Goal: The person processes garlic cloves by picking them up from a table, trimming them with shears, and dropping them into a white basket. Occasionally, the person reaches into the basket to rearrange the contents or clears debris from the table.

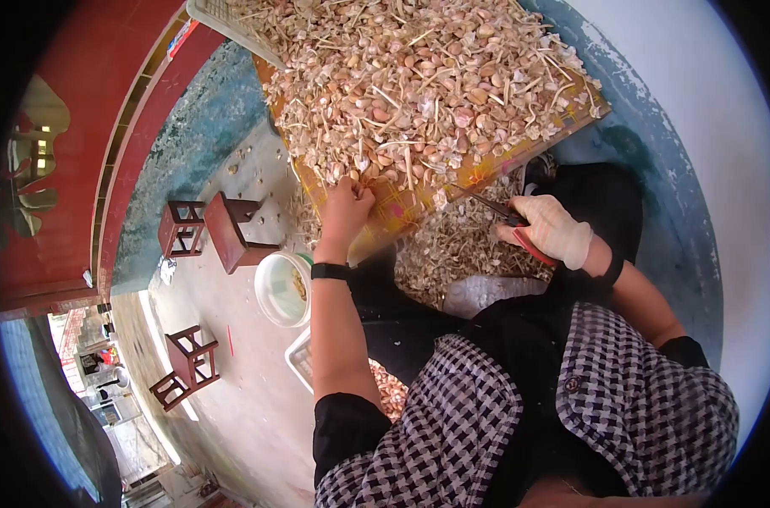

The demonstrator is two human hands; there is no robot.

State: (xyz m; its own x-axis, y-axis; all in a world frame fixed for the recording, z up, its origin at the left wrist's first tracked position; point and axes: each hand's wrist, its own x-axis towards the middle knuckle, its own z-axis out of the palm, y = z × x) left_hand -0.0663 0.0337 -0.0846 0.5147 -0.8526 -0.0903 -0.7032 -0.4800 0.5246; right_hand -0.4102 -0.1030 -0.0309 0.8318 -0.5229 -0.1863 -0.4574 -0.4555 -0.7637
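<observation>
A big heap of garlic cloves (419,93), mixed with dry stalks and papery skins, covers the table with its yellow patterned cover (393,207). At the heap's near edge, my left hand (347,210) has its fingers bent and pinched together among the cloves; what is between them is hidden. My right hand (558,230), in a whitish glove, grips scissors (529,240) with red handles. Their blades point up and left, over the table's near corner edge. Beneath lies a mass of dry garlic skins and stalks (440,262) by my legs.
A white bucket (270,292) stands left of my left forearm. Below it, partly behind that arm, is a white basket (298,360) beside reddish cloves (389,389). Dark wooden stools (190,368) are on the floor at left. A blue-white wall (689,169) borders the right.
</observation>
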